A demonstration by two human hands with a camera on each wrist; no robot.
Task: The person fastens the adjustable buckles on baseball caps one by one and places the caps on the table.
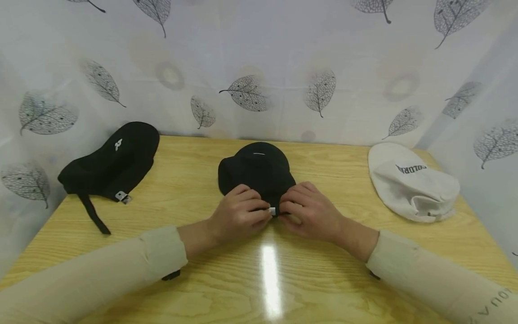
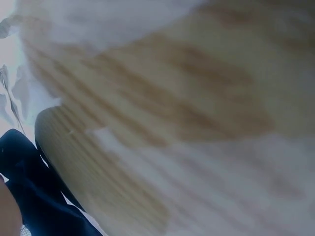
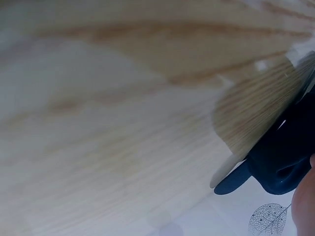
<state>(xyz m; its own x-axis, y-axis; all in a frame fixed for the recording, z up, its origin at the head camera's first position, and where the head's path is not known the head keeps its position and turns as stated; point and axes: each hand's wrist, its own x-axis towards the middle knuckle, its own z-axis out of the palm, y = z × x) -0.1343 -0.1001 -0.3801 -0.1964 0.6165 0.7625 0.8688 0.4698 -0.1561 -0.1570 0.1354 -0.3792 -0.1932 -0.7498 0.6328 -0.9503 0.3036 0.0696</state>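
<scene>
Middle black cap (image 1: 256,171) partly hidden behind left hand (image 1: 239,213), right hand (image 1: 313,210); sleeve lettering (image 1: 494,300) cropped.

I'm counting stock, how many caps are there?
3: one black cap on the left, a second black cap in the middle, held by the left hand and right hand, and a white cap on the right.

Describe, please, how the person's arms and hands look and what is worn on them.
Both arms wear long, pale beige sleeves with cuffs ending above the wrists. Dark lettering marks the right sleeve. A small black piece shows beneath each cuff. The left hand and right hand are ungloved.
</scene>
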